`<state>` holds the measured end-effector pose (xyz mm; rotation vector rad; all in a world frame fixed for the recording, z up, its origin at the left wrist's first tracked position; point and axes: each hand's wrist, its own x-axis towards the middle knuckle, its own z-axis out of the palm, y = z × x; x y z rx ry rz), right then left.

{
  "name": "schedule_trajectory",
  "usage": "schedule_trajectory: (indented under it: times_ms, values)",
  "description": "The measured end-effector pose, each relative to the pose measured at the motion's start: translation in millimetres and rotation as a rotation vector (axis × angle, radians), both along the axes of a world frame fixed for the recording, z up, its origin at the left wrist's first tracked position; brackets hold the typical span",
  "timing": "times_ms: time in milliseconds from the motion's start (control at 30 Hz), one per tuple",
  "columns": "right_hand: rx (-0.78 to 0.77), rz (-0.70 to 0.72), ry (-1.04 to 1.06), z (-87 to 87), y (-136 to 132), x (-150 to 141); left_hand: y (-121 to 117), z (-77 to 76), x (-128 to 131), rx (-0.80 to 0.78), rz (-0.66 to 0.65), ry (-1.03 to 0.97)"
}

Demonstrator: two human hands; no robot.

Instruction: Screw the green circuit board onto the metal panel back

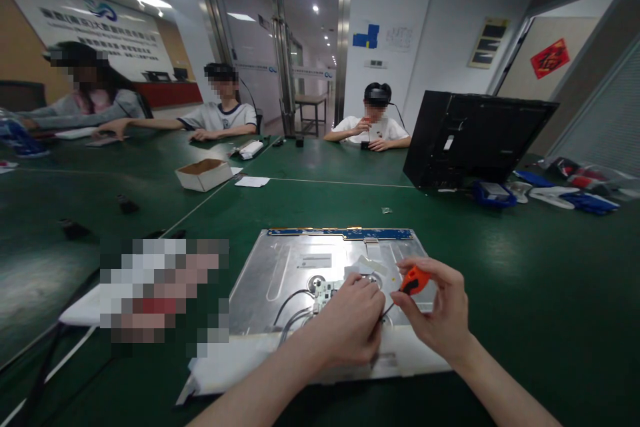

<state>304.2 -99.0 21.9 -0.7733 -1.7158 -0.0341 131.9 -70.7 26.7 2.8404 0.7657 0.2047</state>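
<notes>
"Screwdriver, just one, orange and black, and it's pinched between the thumb and fingers of your right hand!"

"Where's it aimed?"

"Down and to the left, over the silver panel lying flat in front of you on the green table. Your left hand hides the tip, so I can't call contact."

"And those left fingers?"

"Curled in over the panel, knuckles up. Whether they grip anything, I can't tell you."

"Give the operator the count!"

"Two hands of yours at one panel. One blue circuit strip along its far edge, one small circuit board just beside your left hand, with several dark cables running from it. Across from you, three co-workers: one at far left, one left of centre, one straight ahead, each in black headgear."

"Containers?"

"One open white carton, beyond the panel to your left; brown inside, contents too small to make out. One white paper lies near it. Off to your right, one black monitor leans back, a blue tray-like thing by its base with something pale in it."
</notes>
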Motion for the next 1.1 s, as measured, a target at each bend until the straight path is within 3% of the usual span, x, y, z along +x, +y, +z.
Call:
schedule_trajectory:
  times_ms: [100, 433, 567, 733, 1100]
  values:
    - [0.011, -0.001, 0.042, -3.8, 2, 0, 0, -0.1, 0, -0.001, 0.004, -0.003]
    - [0.025, -0.066, -0.156, 10.3, -4, -1, 0, -2.6, 1, 0.042, 0.008, -0.012]
    - [0.004, -0.002, -0.069, 1.9, -1, 0, 0, -2.2, 2, 0.028, 0.006, 0.009]
    - [-0.007, -0.038, 0.052, -7.5, 1, 1, 0, -0.8, 2, 0.003, 0.002, 0.008]
    - [-0.006, -0.058, -0.166, 9.9, -3, 0, 1, -3.0, 2, 0.028, 0.013, 0.003]
